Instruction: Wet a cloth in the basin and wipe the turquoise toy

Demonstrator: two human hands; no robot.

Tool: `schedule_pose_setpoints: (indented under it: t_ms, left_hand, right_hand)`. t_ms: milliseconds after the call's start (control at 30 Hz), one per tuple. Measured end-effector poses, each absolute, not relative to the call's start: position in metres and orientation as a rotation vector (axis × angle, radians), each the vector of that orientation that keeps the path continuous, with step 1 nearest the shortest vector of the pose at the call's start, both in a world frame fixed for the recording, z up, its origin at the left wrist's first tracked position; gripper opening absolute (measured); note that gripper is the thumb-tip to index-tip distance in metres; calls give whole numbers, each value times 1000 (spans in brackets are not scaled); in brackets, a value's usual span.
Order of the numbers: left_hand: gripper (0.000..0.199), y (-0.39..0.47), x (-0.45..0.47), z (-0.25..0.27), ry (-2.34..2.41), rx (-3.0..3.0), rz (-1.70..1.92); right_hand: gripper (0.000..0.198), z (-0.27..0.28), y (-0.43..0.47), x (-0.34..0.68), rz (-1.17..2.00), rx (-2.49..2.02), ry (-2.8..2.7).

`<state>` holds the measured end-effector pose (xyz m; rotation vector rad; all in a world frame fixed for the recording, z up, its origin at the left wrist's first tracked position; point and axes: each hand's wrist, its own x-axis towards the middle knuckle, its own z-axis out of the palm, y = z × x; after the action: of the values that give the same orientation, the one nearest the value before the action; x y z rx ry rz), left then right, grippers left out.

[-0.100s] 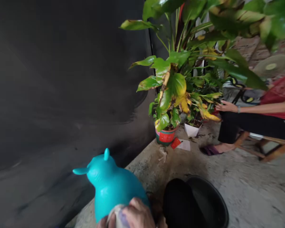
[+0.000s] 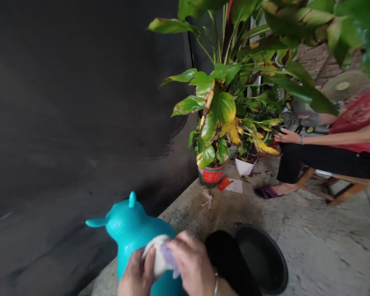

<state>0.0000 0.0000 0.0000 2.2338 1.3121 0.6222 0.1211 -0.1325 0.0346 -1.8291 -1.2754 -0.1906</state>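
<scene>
At the bottom of the frame, the left hand (image 2: 135,274) and right hand (image 2: 193,267) pinch a crumpled white-and-purple cloth (image 2: 160,255) against the turquoise plastic animal toy (image 2: 128,228), left of a round black plastic basin (image 2: 262,257).

Bottom centre: both hands (image 2: 172,267) on a toy animal (image 2: 132,230), a basin (image 2: 262,259) to its right. Potted plants (image 2: 222,123) stand above centre; a seated person (image 2: 342,144) at right.

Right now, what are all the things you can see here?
Toy animal: one, turquoise, bottom left, under both hands.
Cloth: one, white and purple, pressed on the toy.
Basin: one, black, on the concrete floor.
Potted plant: one, green and yellow leaves, red-green pot.
White pot: one, beside it.
Seated person: one, red top, right edge.
Fan: one, pale, behind that person.
Left hand: on the cloth.
Right hand: on the cloth, bracelet at wrist.
</scene>
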Motion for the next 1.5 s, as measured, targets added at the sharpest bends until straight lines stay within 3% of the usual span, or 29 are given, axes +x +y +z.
schedule_pose_setpoints:
  t_ms: [167, 300, 433, 600, 667, 800, 1000, 1200, 1300, 1500]
  left_hand:
    - [53, -41, 103, 91, 828, 2288, 699]
    - [46, -101, 176, 94, 595, 2402, 515]
    - [46, -147, 222, 61, 468, 2513, -9]
    - [75, -142, 224, 26, 334, 2513, -548]
    - [72, -131, 217, 24, 339, 2513, -587]
    - [67, -121, 208, 31, 337, 2527, -698]
    - [66, -122, 206, 30, 262, 2477, -911]
    - [68, -114, 214, 24, 246, 2419, -935]
    - [67, -115, 223, 28, 218, 2359, -968]
    - [64, -119, 232, 32, 235, 2337, -1021]
  right_hand:
    - [28, 116, -215, 201, -338, -1761, -1145]
    - [27, 111, -286, 241, -540, -1949, -1027]
    - [25, 24, -351, 275, -504, -2124, -819]
    - [40, -147, -397, 285, 37, -2659, -561]
    - [50, -195, -399, 278, 162, -2734, -524]
    - [70, -240, -386, 280, 357, -2771, -551]
    - [82, -277, -357, 317, 611, -2848, -460]
    - [66, -307, -332, 306, 821, -2924, -216]
    - [49, -314, -334, 297, 913, -2896, -116]
    - [20, -291, -360, 299, 862, -2784, -108]
